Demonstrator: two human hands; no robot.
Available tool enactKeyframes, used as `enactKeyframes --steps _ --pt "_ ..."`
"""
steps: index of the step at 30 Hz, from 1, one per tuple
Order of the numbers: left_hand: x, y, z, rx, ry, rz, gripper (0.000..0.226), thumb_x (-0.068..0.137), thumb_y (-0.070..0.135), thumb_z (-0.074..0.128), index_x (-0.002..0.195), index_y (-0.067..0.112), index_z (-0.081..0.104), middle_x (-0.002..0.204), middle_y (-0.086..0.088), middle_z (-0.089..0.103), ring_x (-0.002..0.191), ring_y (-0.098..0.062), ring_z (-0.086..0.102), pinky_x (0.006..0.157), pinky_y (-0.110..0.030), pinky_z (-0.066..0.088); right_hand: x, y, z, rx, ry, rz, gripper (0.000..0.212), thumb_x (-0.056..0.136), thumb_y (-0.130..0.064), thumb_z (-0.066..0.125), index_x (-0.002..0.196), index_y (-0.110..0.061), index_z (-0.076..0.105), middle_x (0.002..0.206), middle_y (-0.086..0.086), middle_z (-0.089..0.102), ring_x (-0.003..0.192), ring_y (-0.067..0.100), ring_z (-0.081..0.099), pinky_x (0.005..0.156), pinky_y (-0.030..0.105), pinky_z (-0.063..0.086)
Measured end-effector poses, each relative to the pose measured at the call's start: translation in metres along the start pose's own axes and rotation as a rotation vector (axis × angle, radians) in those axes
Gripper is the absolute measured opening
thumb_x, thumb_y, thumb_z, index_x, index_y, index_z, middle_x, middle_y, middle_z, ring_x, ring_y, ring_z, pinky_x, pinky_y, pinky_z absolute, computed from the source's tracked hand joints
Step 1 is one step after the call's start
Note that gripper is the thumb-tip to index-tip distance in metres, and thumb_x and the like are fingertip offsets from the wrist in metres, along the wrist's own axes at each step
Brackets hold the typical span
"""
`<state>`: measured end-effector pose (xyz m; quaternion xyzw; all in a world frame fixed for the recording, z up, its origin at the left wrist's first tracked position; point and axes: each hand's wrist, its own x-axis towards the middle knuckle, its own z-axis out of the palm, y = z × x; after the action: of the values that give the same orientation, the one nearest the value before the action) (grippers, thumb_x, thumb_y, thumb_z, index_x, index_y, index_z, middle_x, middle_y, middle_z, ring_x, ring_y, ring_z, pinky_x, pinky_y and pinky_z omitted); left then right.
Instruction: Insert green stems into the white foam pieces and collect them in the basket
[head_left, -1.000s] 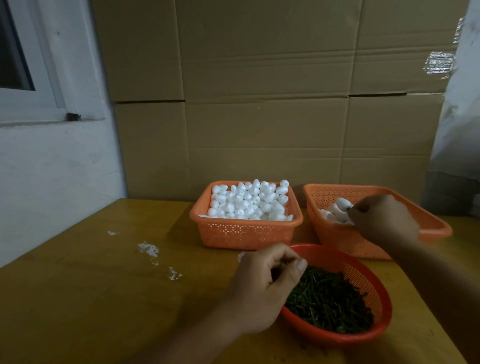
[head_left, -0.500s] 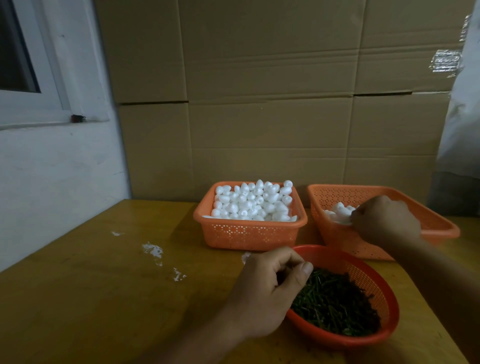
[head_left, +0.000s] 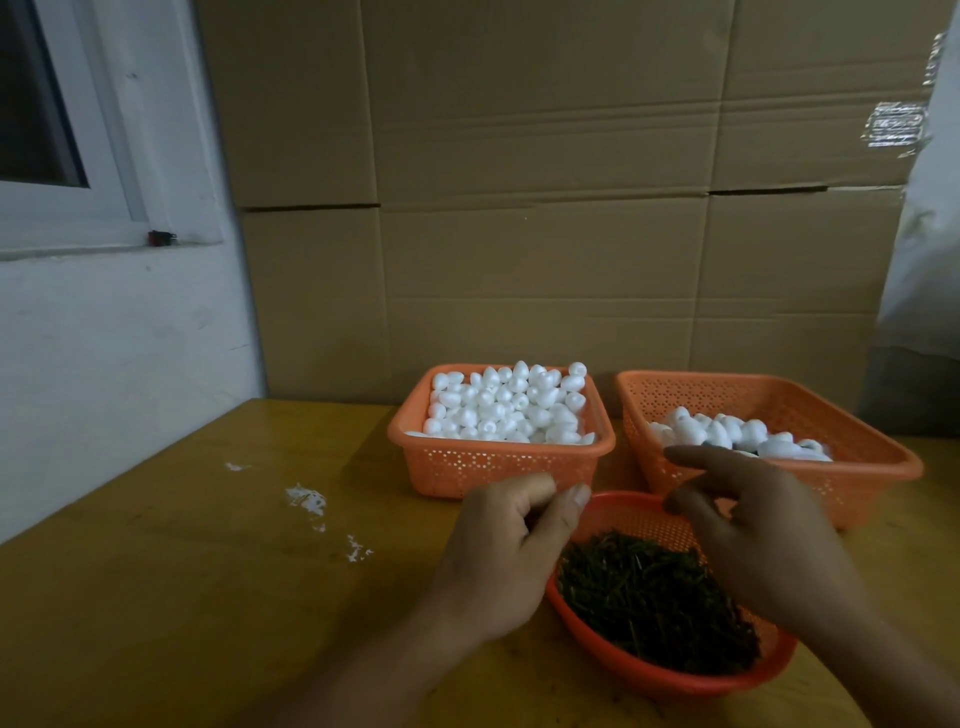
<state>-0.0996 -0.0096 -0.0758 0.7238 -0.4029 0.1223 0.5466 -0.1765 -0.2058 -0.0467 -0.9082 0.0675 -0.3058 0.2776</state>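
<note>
Right hand (head_left: 753, 535) spread, fingers holding nothing.

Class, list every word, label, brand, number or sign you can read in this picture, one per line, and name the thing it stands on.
No text can be read anywhere.
Shiny tape patch on the cardboard boxes: glare and blur; any print is unreadable.
Three orange baskets, the table, the wall: no print or label shows.

Both hands over round basket (head_left: 675, 680) of green stems (head_left: 654, 603); left hand (head_left: 498, 561) fingers curled, right hand (head_left: 763, 530) spread. Foam-filled basket (head_left: 498, 462) far.
</note>
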Motion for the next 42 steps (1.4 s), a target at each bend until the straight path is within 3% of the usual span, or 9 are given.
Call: enactKeyframes --steps 4,9,13,17,19,23,28,32,42 --pt "0.025 -0.004 -0.021 0.111 0.134 -0.079 0.032 0.096 0.030 0.063 0.069 0.017 0.051 0.058 0.009 0.050 0.056 -0.007 0.047 0.058 -0.033 0.048 -0.008 0.000 0.000 -0.017 -0.029 -0.018 0.037 0.089 -0.017 0.067 0.123 -0.030 0.068 0.090 -0.013 0.074 0.093 0.010 0.066 0.083 0.039 0.054" --pt "0.088 -0.022 -0.055 0.351 0.190 -0.196 0.023 0.101 0.027 0.052 0.081 0.018 0.056 0.077 0.003 0.068 0.074 -0.021 0.065 0.073 -0.044 0.054 -0.008 -0.001 0.002 -0.033 -0.045 -0.010 0.036 0.089 -0.020 0.069 0.123 -0.031 0.068 0.091 -0.015 0.072 0.098 0.010 0.064 0.088 0.042 0.053" --pt "0.140 -0.056 -0.070 0.561 0.039 -0.373 0.019 0.099 0.010 0.040 0.091 0.016 0.056 0.102 -0.005 0.066 0.093 -0.026 0.064 0.085 -0.046 0.054 -0.010 0.001 0.005 -0.031 -0.052 -0.019 0.037 0.087 -0.018 0.070 0.122 -0.029 0.068 0.089 -0.018 0.071 0.100 0.012 0.064 0.089 0.044 0.054" --pt "0.161 -0.084 -0.074 0.784 -0.206 -0.398 0.036 0.090 -0.005 0.043 0.108 0.022 0.059 0.118 -0.005 0.059 0.091 -0.021 0.058 0.064 -0.029 0.042 -0.010 0.004 0.005 -0.038 -0.041 -0.028 0.036 0.087 -0.019 0.071 0.121 -0.029 0.069 0.088 -0.019 0.070 0.099 0.012 0.063 0.089 0.043 0.052" --pt "0.165 -0.090 -0.074 0.873 -0.297 -0.403 0.042 0.090 -0.005 0.048 0.120 0.022 0.061 0.123 -0.005 0.057 0.090 -0.019 0.056 0.065 -0.027 0.040 -0.011 0.005 0.005 -0.036 -0.056 -0.032 0.036 0.087 -0.019 0.071 0.122 -0.030 0.068 0.089 -0.019 0.070 0.099 0.011 0.061 0.089 0.042 0.052" --pt "0.165 -0.098 -0.066 1.026 -0.411 -0.434 0.041 0.092 0.000 0.057 0.130 0.015 0.061 0.132 -0.007 0.056 0.105 -0.021 0.059 0.085 -0.033 0.052 -0.011 0.006 0.005 -0.043 -0.043 -0.034 0.035 0.087 -0.020 0.071 0.120 -0.032 0.070 0.089 -0.017 0.070 0.099 0.009 0.061 0.087 0.036 0.049" --pt "0.161 -0.109 -0.057 1.144 -0.420 -0.417 0.045 0.092 0.005 0.060 0.136 0.005 0.051 0.149 -0.014 0.040 0.133 -0.030 0.046 0.104 -0.036 0.044 -0.012 0.004 0.005 -0.047 -0.046 -0.045 0.035 0.087 -0.022 0.072 0.119 -0.034 0.070 0.085 -0.021 0.065 0.096 0.006 0.060 0.086 0.036 0.050" --pt "0.162 -0.112 -0.058 1.278 -0.528 -0.304 0.043 0.100 0.016 0.052 0.141 0.005 0.047 0.146 -0.013 0.045 0.133 -0.032 0.045 0.106 -0.040 0.039 -0.013 0.002 0.005 -0.055 -0.029 -0.069 0.034 0.085 -0.022 0.074 0.117 -0.034 0.072 0.081 -0.024 0.060 0.092 0.004 0.060 0.084 0.037 0.051" --pt "0.161 -0.110 -0.060 1.086 -0.365 -0.367 0.032 0.090 0.009 0.064 0.120 0.009 0.055 0.130 -0.007 0.051 0.117 -0.025 0.054 0.079 -0.030 0.039 -0.014 0.000 0.005 -0.063 -0.042 -0.068 0.033 0.086 -0.028 0.071 0.118 -0.036 0.070 0.089 -0.017 0.062 0.091 0.003 0.061 0.085 0.037 0.053"
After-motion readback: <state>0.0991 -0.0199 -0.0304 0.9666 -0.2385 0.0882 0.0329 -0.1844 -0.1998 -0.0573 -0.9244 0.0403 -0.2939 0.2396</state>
